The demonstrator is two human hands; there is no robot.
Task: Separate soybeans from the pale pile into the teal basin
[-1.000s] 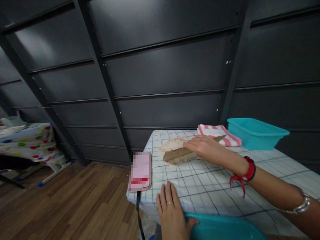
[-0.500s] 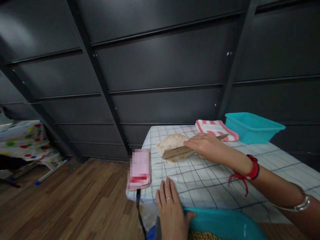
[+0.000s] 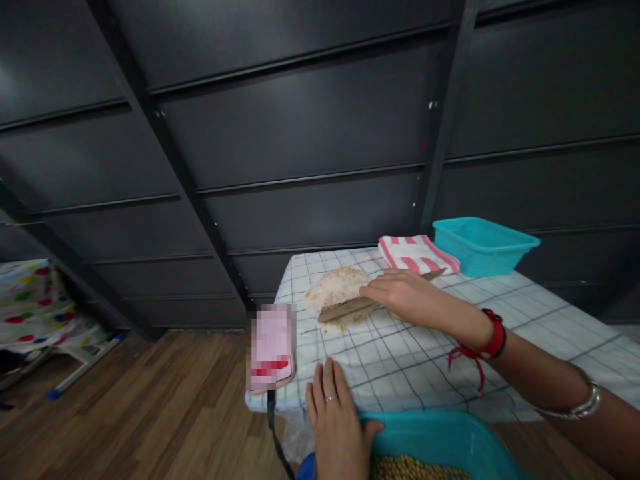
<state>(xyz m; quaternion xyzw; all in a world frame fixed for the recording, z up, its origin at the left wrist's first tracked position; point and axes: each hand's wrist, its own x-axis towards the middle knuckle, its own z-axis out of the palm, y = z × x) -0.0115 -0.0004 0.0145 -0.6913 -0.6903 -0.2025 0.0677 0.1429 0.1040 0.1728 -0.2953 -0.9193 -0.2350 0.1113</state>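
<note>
My right hand grips a long, flat, grey-brown strip, perhaps cardboard or wood. The strip stands on its edge against the near side of a whitish grainy pile with yellowish bits in it. Some bits lie on the tablecloth in front of the strip. My left hand lies with fingers stretched at the table's near edge, its thumb on the rim of a teal basin. Inside that basin are many yellowish-brown beans or grains.
A checked white cloth covers the table. Behind the pile lies a folded pink-and-white towel, beside a teal tub. A pink phone, blurred out, sits at the left edge with a black strap hanging down.
The whole view has shifted, so table and objects sit slightly further left. My right hand still holds the strip against the pile; my left hand keeps its place.
</note>
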